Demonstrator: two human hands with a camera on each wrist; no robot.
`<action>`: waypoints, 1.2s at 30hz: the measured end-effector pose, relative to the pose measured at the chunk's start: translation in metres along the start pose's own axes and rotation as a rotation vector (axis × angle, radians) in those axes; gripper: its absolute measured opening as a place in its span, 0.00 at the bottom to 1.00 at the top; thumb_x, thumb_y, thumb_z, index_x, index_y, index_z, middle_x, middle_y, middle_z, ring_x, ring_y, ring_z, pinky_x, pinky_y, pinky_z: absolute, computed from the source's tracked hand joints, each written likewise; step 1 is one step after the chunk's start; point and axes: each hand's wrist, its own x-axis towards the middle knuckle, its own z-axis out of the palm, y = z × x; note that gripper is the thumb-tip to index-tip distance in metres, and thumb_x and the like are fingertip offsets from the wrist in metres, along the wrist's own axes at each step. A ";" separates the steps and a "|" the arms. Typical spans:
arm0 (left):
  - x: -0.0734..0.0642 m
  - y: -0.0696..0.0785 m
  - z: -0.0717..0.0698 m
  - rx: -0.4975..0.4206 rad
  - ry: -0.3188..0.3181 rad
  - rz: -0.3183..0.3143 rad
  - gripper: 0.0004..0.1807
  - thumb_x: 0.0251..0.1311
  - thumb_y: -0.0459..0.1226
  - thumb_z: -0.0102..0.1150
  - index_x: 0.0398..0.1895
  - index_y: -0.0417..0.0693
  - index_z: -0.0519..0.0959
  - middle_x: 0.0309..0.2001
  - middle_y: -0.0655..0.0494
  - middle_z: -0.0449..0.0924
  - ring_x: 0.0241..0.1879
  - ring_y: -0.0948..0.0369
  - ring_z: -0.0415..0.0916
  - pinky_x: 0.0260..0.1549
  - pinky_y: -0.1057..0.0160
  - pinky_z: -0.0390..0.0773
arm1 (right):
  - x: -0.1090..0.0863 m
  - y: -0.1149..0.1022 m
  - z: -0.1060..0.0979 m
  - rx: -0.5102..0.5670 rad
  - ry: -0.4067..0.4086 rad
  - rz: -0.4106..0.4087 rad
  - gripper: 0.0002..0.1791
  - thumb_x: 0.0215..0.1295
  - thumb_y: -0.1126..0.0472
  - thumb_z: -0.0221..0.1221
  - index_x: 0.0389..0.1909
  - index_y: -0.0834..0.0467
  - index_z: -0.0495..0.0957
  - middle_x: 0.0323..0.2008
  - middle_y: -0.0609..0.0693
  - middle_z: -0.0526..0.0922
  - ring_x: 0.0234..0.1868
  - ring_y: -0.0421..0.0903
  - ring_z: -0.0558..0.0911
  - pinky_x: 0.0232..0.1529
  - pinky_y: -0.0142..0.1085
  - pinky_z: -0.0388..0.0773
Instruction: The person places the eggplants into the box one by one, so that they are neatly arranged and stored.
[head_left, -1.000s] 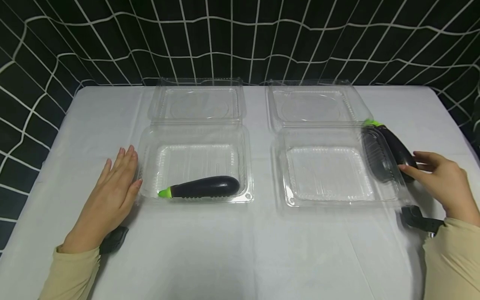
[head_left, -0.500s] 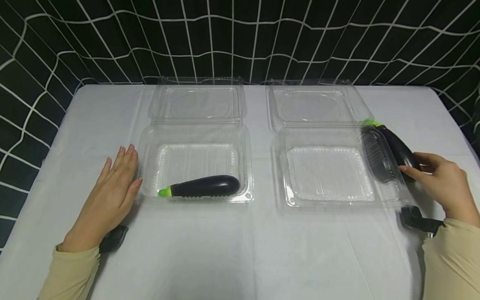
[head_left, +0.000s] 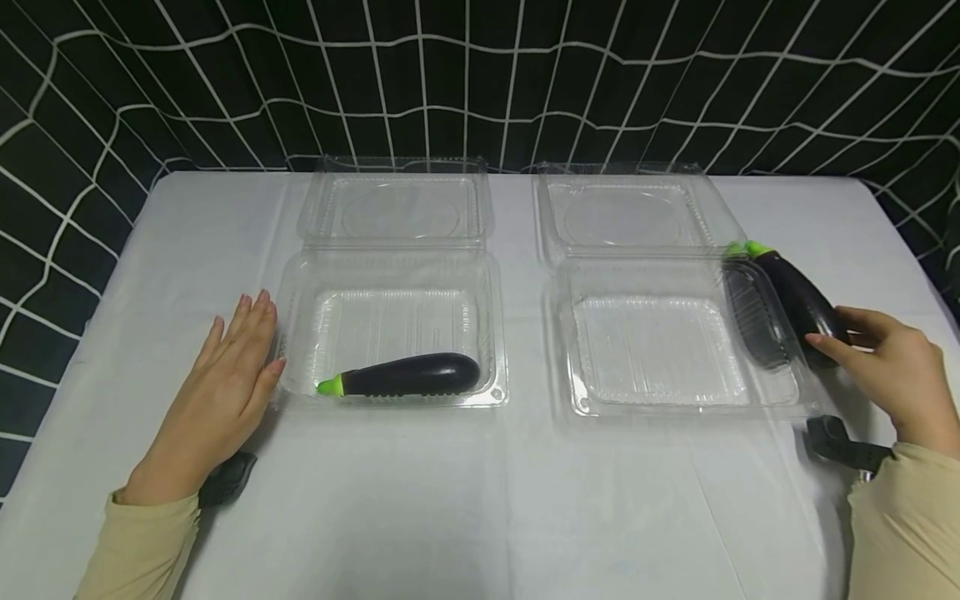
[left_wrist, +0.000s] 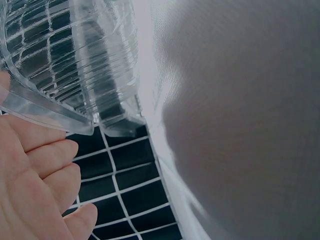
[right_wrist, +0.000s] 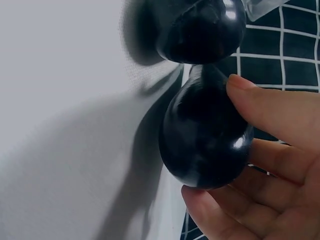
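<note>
My right hand [head_left: 888, 367] grips the thick end of a dark eggplant [head_left: 798, 296] with a green tip, just right of the right clear container [head_left: 652, 404]. The right wrist view shows thumb and fingers around this eggplant [right_wrist: 205, 135]. Close beside it is another eggplant [right_wrist: 200, 30], which shows through the container's side wall in the head view. My left hand [head_left: 225, 383] stands with straight fingers beside the left clear container [head_left: 390, 271]; its fingertips are right at the container's side. In that container, along the front, lies one more eggplant [head_left: 412, 374].
Both containers stand with their lids [head_left: 401, 208] folded back toward the table's far edge. A white cloth [head_left: 480, 508] covers the table. Behind it hangs a dark backdrop [head_left: 450, 83] with a white grid. A black wrist camera [head_left: 828, 437] sits near the right container's front corner.
My right hand has shifted slightly right with its eggplant, and a second green tip now shows beside the first. My left hand has stayed still.
</note>
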 end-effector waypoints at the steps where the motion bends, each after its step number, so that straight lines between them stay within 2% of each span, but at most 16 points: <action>1: 0.000 0.000 0.000 0.002 0.000 -0.001 0.32 0.72 0.42 0.42 0.70 0.29 0.52 0.70 0.37 0.51 0.72 0.51 0.43 0.69 0.50 0.40 | 0.000 0.000 0.000 -0.001 0.002 0.007 0.42 0.61 0.41 0.58 0.65 0.67 0.64 0.55 0.72 0.72 0.52 0.70 0.71 0.51 0.61 0.62; 4: 0.000 0.000 0.000 0.002 0.001 -0.001 0.32 0.72 0.42 0.42 0.69 0.29 0.52 0.70 0.36 0.52 0.72 0.51 0.43 0.69 0.51 0.40 | 0.000 0.002 -0.001 0.006 0.015 0.018 0.42 0.60 0.41 0.59 0.66 0.65 0.63 0.56 0.71 0.72 0.53 0.65 0.74 0.50 0.61 0.63; 6: 0.000 0.000 0.000 -0.001 0.000 0.000 0.31 0.72 0.42 0.42 0.69 0.29 0.52 0.70 0.36 0.52 0.72 0.51 0.43 0.69 0.51 0.39 | 0.000 0.004 -0.002 0.013 0.037 0.017 0.42 0.58 0.41 0.61 0.66 0.64 0.64 0.55 0.70 0.73 0.48 0.44 0.79 0.49 0.47 0.71; 7: 0.000 0.000 0.000 0.000 0.000 0.000 0.31 0.72 0.42 0.42 0.69 0.29 0.52 0.70 0.37 0.52 0.72 0.51 0.43 0.69 0.51 0.39 | 0.000 0.005 -0.002 0.016 0.047 0.016 0.42 0.58 0.41 0.61 0.66 0.63 0.64 0.55 0.69 0.73 0.44 0.34 0.78 0.45 0.38 0.73; 9: -0.001 0.000 -0.001 -0.001 -0.002 0.001 0.31 0.72 0.42 0.41 0.69 0.29 0.52 0.70 0.37 0.52 0.72 0.51 0.43 0.69 0.51 0.39 | 0.001 0.007 -0.003 0.029 0.074 0.009 0.41 0.56 0.42 0.63 0.65 0.61 0.66 0.54 0.68 0.75 0.35 0.20 0.70 0.35 0.24 0.69; 11: -0.001 0.000 -0.001 0.000 -0.003 0.001 0.31 0.72 0.43 0.41 0.70 0.29 0.52 0.70 0.37 0.51 0.72 0.51 0.43 0.69 0.51 0.39 | 0.003 0.010 -0.002 0.025 0.095 0.023 0.41 0.56 0.41 0.62 0.66 0.60 0.66 0.54 0.68 0.75 0.36 0.22 0.72 0.28 0.18 0.62; 13: -0.001 0.000 -0.001 0.003 -0.001 0.003 0.32 0.73 0.44 0.39 0.70 0.30 0.52 0.70 0.37 0.51 0.72 0.51 0.43 0.69 0.51 0.40 | 0.005 0.011 -0.001 0.036 0.097 0.049 0.41 0.58 0.40 0.61 0.67 0.59 0.64 0.57 0.67 0.73 0.45 0.38 0.79 0.38 0.24 0.72; 15: -0.001 0.000 -0.001 0.004 0.000 0.004 0.32 0.72 0.43 0.40 0.70 0.29 0.52 0.70 0.37 0.51 0.72 0.51 0.43 0.69 0.51 0.40 | 0.006 0.015 0.000 0.042 0.116 0.077 0.41 0.59 0.41 0.60 0.68 0.57 0.63 0.59 0.65 0.72 0.52 0.53 0.78 0.45 0.31 0.75; 16: 0.000 0.000 -0.001 0.006 -0.001 0.005 0.31 0.72 0.43 0.41 0.69 0.29 0.52 0.70 0.37 0.51 0.72 0.51 0.43 0.69 0.51 0.40 | 0.007 0.016 0.000 0.049 0.126 0.088 0.40 0.59 0.41 0.60 0.69 0.56 0.63 0.60 0.64 0.71 0.55 0.55 0.75 0.47 0.32 0.74; 18: 0.000 0.000 0.000 0.008 -0.001 0.004 0.31 0.72 0.42 0.42 0.69 0.29 0.53 0.70 0.37 0.51 0.72 0.51 0.42 0.69 0.51 0.40 | 0.009 0.021 0.000 0.071 0.155 0.088 0.39 0.60 0.42 0.60 0.69 0.54 0.63 0.62 0.62 0.70 0.57 0.43 0.74 0.53 0.31 0.73; 20: 0.000 0.000 0.000 0.008 -0.002 0.001 0.31 0.71 0.41 0.43 0.69 0.29 0.53 0.70 0.37 0.51 0.72 0.51 0.42 0.69 0.51 0.40 | 0.012 0.025 0.000 0.093 0.197 0.074 0.36 0.60 0.45 0.61 0.68 0.51 0.65 0.61 0.60 0.71 0.53 0.31 0.72 0.48 0.20 0.69; 22: 0.000 0.000 0.000 0.008 -0.001 0.000 0.31 0.72 0.42 0.42 0.69 0.29 0.53 0.70 0.37 0.51 0.72 0.51 0.42 0.69 0.50 0.40 | 0.014 0.028 -0.001 0.127 0.229 0.062 0.35 0.59 0.47 0.63 0.68 0.48 0.65 0.62 0.58 0.71 0.50 0.24 0.69 0.45 0.16 0.66; 25: 0.000 0.000 0.000 0.006 0.004 0.000 0.31 0.72 0.42 0.42 0.69 0.28 0.53 0.70 0.37 0.51 0.72 0.51 0.42 0.69 0.50 0.40 | 0.018 0.029 -0.002 0.170 0.256 0.062 0.35 0.59 0.50 0.64 0.67 0.45 0.65 0.63 0.54 0.70 0.49 0.24 0.70 0.42 0.15 0.67; 30: -0.001 -0.001 0.000 0.012 0.010 0.000 0.31 0.72 0.43 0.41 0.69 0.28 0.53 0.70 0.37 0.51 0.72 0.51 0.42 0.69 0.50 0.40 | 0.024 0.025 -0.002 0.221 0.314 0.057 0.34 0.57 0.53 0.66 0.65 0.43 0.68 0.61 0.48 0.73 0.42 0.22 0.70 0.34 0.13 0.64; 33: -0.001 -0.001 0.000 0.015 0.005 -0.001 0.32 0.73 0.44 0.39 0.69 0.28 0.53 0.70 0.36 0.51 0.72 0.51 0.41 0.69 0.51 0.39 | 0.026 0.026 -0.002 0.239 0.366 0.048 0.33 0.55 0.55 0.67 0.63 0.40 0.70 0.60 0.45 0.75 0.44 0.24 0.71 0.38 0.14 0.65; 36: 0.000 -0.001 0.001 0.011 -0.004 -0.002 0.32 0.73 0.44 0.38 0.69 0.28 0.53 0.70 0.37 0.50 0.72 0.51 0.41 0.69 0.51 0.38 | 0.025 0.030 -0.002 0.221 0.403 0.024 0.33 0.55 0.56 0.67 0.63 0.38 0.69 0.59 0.44 0.75 0.50 0.29 0.73 0.46 0.17 0.67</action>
